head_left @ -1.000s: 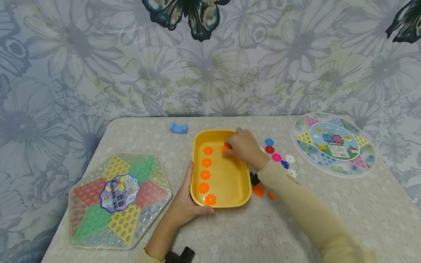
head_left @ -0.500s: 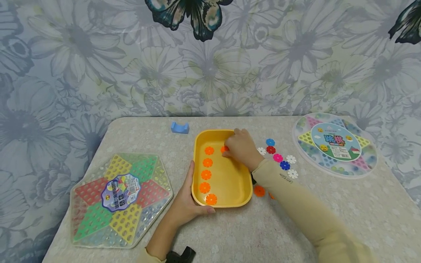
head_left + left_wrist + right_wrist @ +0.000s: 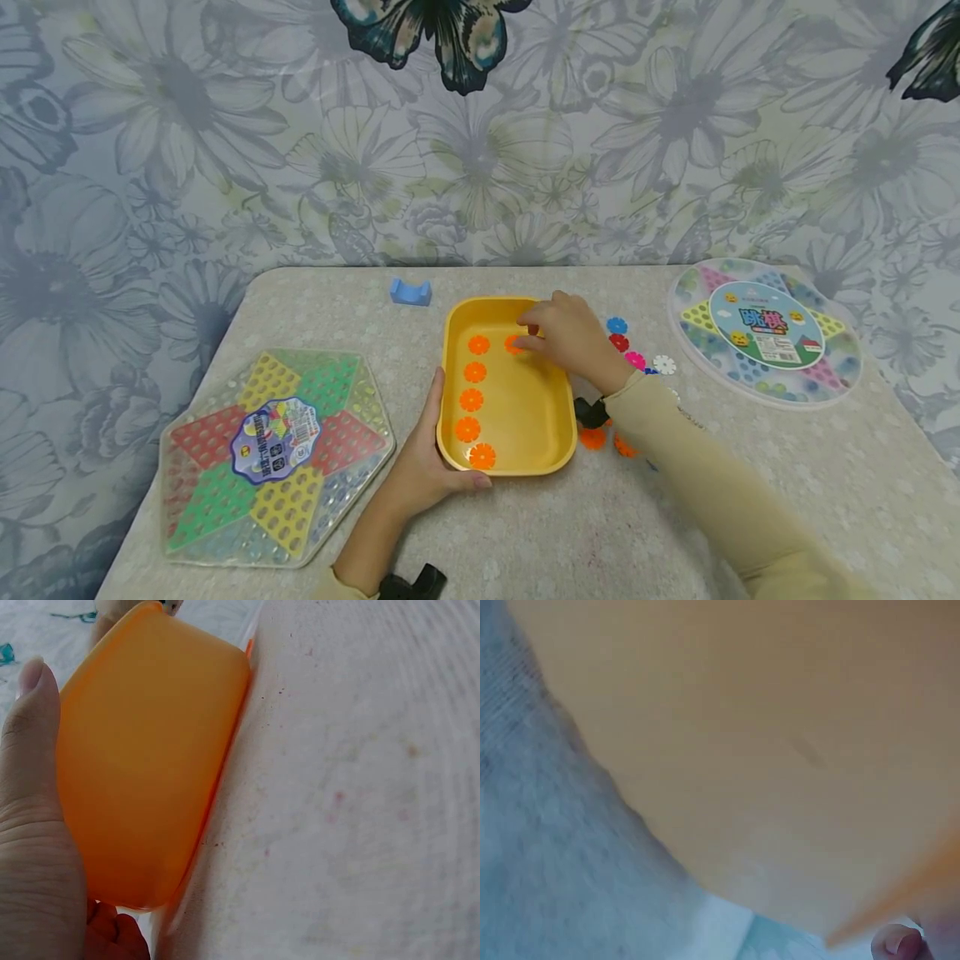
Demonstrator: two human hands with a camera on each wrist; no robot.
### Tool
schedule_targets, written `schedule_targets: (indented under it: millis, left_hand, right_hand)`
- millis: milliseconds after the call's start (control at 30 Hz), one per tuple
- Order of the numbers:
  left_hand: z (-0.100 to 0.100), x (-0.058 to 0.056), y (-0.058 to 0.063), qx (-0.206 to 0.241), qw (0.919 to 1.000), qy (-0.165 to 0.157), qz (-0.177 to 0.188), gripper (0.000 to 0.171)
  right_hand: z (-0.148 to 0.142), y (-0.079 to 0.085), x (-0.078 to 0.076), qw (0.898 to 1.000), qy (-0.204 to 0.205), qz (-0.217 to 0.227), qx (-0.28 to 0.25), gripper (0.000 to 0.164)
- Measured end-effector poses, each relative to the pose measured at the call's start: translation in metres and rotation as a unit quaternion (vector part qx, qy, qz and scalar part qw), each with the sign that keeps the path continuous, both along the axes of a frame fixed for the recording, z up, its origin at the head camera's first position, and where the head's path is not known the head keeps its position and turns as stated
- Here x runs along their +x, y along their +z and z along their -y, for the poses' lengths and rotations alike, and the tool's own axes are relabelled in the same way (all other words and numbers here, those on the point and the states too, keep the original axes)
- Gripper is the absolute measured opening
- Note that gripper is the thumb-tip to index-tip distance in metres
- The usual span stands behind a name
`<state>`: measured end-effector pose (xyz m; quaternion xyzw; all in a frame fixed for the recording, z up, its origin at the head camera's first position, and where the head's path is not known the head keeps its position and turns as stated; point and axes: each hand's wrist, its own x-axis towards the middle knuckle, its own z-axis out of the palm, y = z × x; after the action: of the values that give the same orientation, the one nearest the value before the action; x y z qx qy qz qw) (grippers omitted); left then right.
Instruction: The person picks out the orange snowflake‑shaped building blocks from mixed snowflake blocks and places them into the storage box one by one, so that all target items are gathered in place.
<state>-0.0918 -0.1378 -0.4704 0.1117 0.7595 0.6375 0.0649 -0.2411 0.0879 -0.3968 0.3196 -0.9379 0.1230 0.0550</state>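
Note:
A yellow tray [image 3: 517,417] lies on the table, its outer wall [image 3: 150,765] filling much of the left wrist view. My left hand [image 3: 422,462] grips its near left corner, thumb along the front and fingers along the side. Inside, several orange flower-shaped discs [image 3: 471,400] form a column down the left. Another orange disc [image 3: 512,344] lies at the upper right of that column. My right hand [image 3: 573,337] hovers over the tray's far right part, thumb and index finger spread apart beside this disc. The right wrist view is blurred and mostly shows the tray's wall [image 3: 705,750].
Loose orange discs [image 3: 592,438] and coloured discs [image 3: 617,326] lie right of the tray, partly hidden by my right arm. A hexagonal board game [image 3: 273,458] is at left, a round one [image 3: 765,333] at right. A small blue holder [image 3: 410,292] stands at the back.
My right hand's fingers have parted from the orange disc at the upper right, and the hand has shifted slightly to the right. The left hand stays on the tray.

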Motion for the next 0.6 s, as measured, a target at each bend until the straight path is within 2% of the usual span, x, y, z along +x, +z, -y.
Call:
schedule_targets:
  millis: [167, 300, 433, 600]
  left_hand:
    - [0.0, 0.0, 0.001, 0.002, 1.0, 0.002, -0.001, 0.134]
    - [0.0, 0.001, 0.0, 0.003, 1.0, 0.004, 0.0, 0.134]
    - [0.001, 0.001, 0.001, 0.002, 1.0, 0.005, 0.001, 0.135]
    - [0.0, 0.0, 0.001, 0.003, 1.0, 0.004, -0.001, 0.136]
  right_hand:
    - [-0.021, 0.019, 0.014, 0.999, -0.022, 0.006, -0.039, 0.034]
    - [-0.041, 0.025, 0.027, 0.998, -0.041, 0.006, -0.056, 0.035]
    - [-0.061, 0.019, 0.04, 0.997, -0.064, 0.019, -0.049, 0.035]
    - [-0.082, 0.003, 0.057, 0.992, -0.08, 0.096, -0.024, 0.035]
